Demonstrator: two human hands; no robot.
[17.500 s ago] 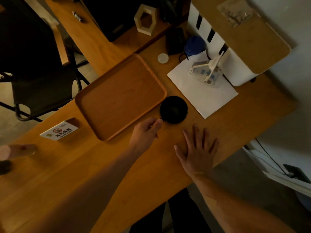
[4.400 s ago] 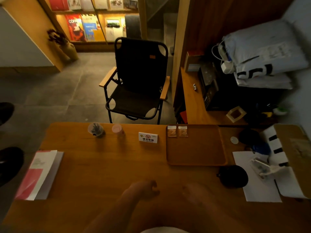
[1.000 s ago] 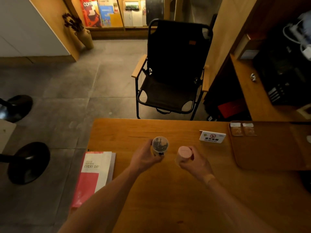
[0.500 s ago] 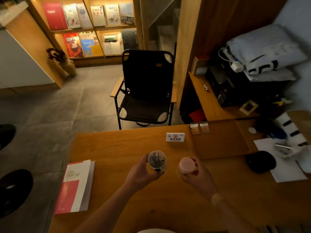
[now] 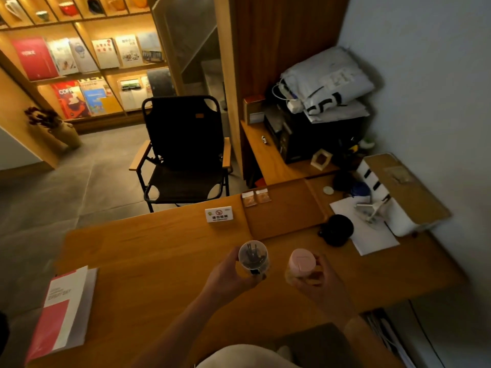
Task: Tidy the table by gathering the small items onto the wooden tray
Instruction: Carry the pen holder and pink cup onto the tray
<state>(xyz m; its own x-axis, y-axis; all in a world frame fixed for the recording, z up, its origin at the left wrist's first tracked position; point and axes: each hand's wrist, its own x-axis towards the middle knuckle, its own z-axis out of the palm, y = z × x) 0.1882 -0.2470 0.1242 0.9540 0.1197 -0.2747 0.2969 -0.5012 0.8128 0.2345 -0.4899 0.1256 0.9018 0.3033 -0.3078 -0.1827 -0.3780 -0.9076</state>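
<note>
The left hand [image 5: 228, 272] gripped a small clear plastic jar with dark contents [image 5: 253, 257], fingers curled round its side. The right hand [image 5: 317, 281] gripped a small pink-lidded jar [image 5: 301, 262] the same way. Both jars were held above the near middle of the wooden table [image 5: 148, 251], well apart from the rectangular wooden tray [image 5: 284, 213] at the far right.

Probable faults:
1. Either jar could slip in transit, because each was held by its side only and the light was dim.
2. The right hand's path to the tray ran near the black mug [image 5: 338, 229]; a low pass could knock it.
3. A jar set down at the tray's far-left corner could land on the 2 small sachets [image 5: 255, 199] and tip.

A white no-smoking sign [image 5: 219, 214] stood just left of the tray. A red-and-white booklet [image 5: 63, 312] lay at the near left. A white sheet of paper [image 5: 372, 240] lay at the right. Beyond the table stood a black folding chair [image 5: 183, 152] on a grey floor, with lit bookshelves [image 5: 87, 62] at the far left.
</note>
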